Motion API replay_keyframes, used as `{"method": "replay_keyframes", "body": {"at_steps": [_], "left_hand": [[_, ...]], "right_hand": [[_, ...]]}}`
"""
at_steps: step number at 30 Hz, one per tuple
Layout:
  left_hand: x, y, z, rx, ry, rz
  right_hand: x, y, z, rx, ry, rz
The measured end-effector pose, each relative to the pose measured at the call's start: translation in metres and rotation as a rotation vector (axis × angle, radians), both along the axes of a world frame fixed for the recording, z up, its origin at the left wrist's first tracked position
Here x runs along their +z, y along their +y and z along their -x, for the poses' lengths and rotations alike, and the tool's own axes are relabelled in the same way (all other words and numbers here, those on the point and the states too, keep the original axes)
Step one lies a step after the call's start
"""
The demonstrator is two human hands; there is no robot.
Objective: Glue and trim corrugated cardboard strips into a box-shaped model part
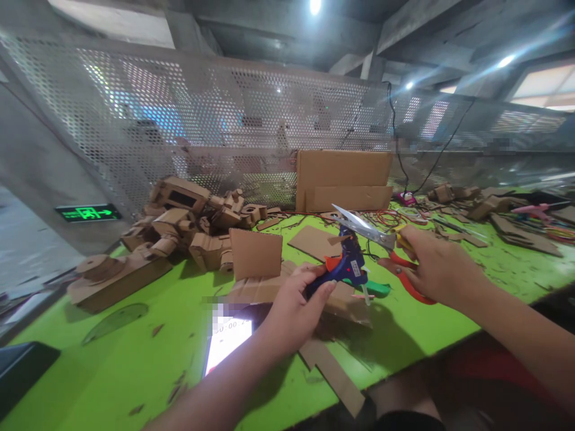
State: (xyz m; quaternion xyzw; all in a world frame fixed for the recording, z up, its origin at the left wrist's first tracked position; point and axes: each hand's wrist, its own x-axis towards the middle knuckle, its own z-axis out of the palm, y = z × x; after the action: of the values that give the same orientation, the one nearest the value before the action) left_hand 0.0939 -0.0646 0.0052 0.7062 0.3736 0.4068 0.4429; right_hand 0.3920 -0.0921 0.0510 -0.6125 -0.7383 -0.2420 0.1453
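Note:
My left hand point(300, 305) is closed around the handle of a blue glue gun point(348, 266) with an orange trigger. A whitish glue stick point(366, 293) pokes out of its lower end. My right hand point(442, 269) grips scissors point(371, 233) with orange and yellow handles, their blades parted and pointing left, close to the top of the glue gun. A small strip of cardboard shows by the gun's nozzle; whether the blades touch it I cannot tell. Something green point(380, 290) lies behind the gun. Below my hands are cardboard pieces point(335, 377) on the green table point(179, 335).
Built cardboard models point(175, 227) crowd the table's left back. An upright cardboard panel point(256, 254) stands near the middle, with a large cardboard box point(344, 170) against the mesh partition point(224, 108). A lit phone point(229, 341) lies by my left forearm. A pink glue gun point(532, 208) and scraps lie at right.

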Motion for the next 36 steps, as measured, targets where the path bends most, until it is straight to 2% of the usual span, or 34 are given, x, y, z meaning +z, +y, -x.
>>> {"method": "replay_keyframes", "body": {"at_steps": [6, 12, 17, 22, 24, 27, 30, 33, 36], "left_hand": [[0.000, 0.001, 0.002, -0.077, -0.035, -0.038], [0.001, 0.000, 0.003, -0.094, 0.005, -0.042], [0.003, -0.001, 0.007, -0.150, 0.017, -0.053], [0.007, -0.005, 0.010, -0.261, 0.012, -0.079], [0.008, -0.004, 0.009, -0.222, 0.016, -0.103], [0.009, 0.000, 0.007, -0.074, 0.025, -0.108], [0.009, 0.004, 0.006, 0.034, 0.005, -0.043], [0.007, 0.006, 0.006, 0.089, -0.032, 0.070], [0.005, 0.006, 0.005, 0.082, -0.103, 0.151]], "right_hand": [[0.010, 0.002, 0.002, -0.078, -0.033, -0.051], [0.017, 0.004, -0.004, -0.043, -0.020, -0.016], [0.026, 0.009, -0.006, -0.092, 0.070, -0.009], [0.042, 0.019, -0.015, -0.163, 0.289, 0.038], [0.042, 0.023, -0.025, -0.186, 0.293, 0.019], [0.024, 0.027, -0.045, -0.155, 0.216, 0.029], [-0.012, 0.026, -0.066, -0.042, 0.153, 0.100], [-0.047, 0.022, -0.080, -0.082, 0.176, 0.264], [-0.064, 0.021, -0.085, -0.119, 0.204, 0.304]]}}
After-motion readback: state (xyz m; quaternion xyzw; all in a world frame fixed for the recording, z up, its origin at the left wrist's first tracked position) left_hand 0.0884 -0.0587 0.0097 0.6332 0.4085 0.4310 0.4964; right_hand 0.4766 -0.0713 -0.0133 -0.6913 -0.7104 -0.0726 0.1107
